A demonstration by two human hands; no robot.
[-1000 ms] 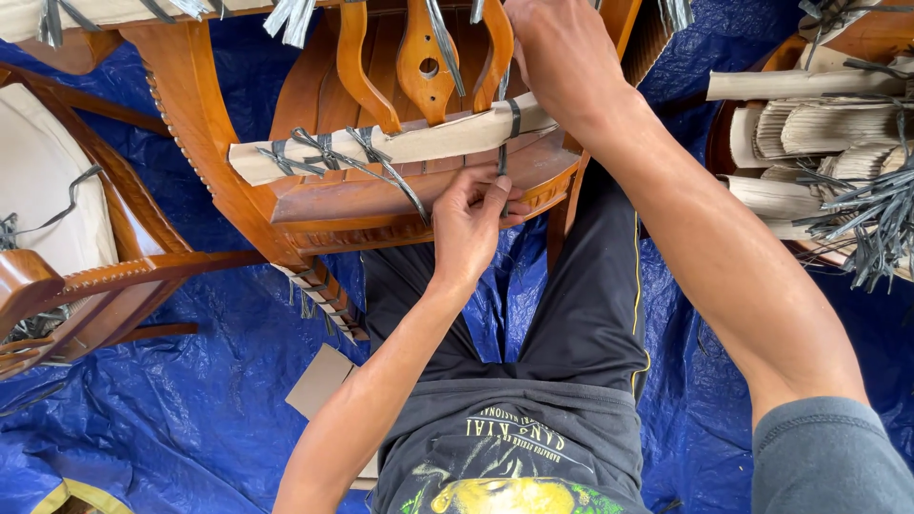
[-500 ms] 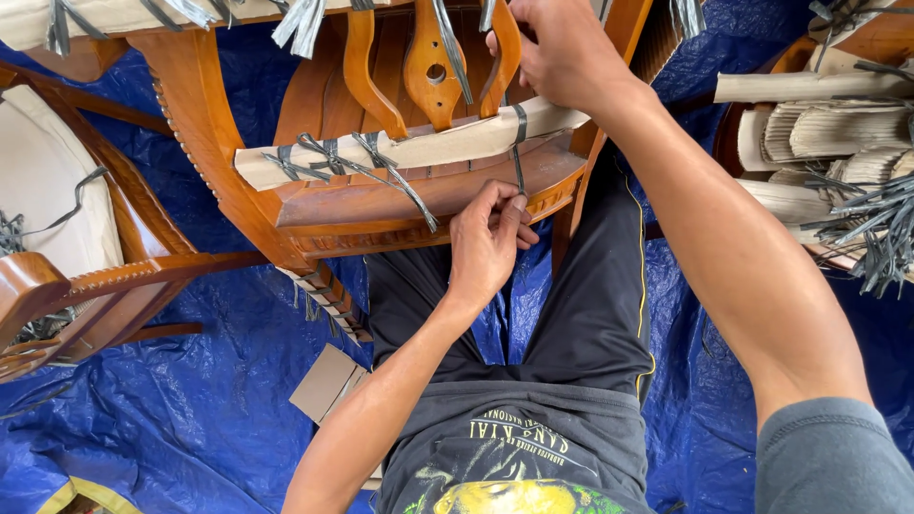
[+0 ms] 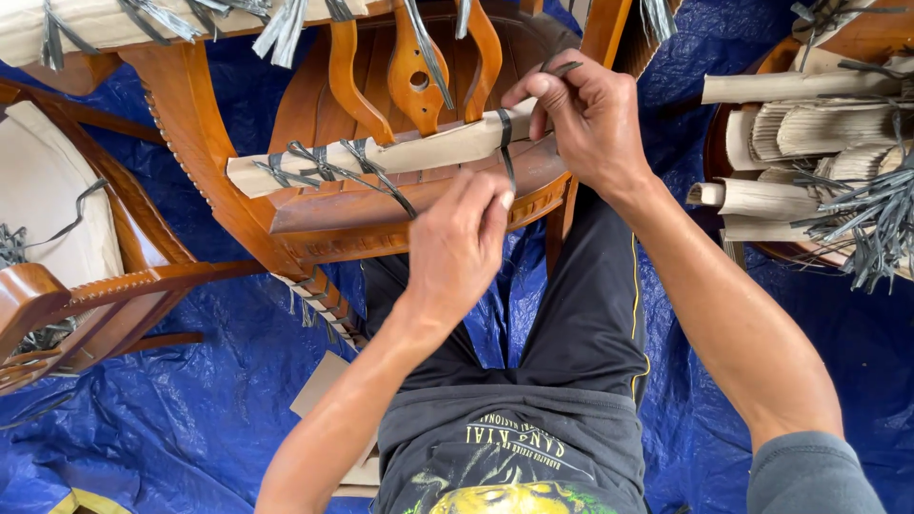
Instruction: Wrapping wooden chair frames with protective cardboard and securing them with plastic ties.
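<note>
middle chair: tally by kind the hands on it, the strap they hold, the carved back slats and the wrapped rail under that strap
hands: 2 (left hand, right hand)
grey strap: 1
carved back slats: 3
cardboard-wrapped rail: 1
total: 7

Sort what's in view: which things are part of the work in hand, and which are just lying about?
In use: left hand, right hand, grey strap, cardboard strip, wooden chair.
Lying about: blue tarp, cardboard rolls, loose grey straps, flat cardboard piece.
</note>
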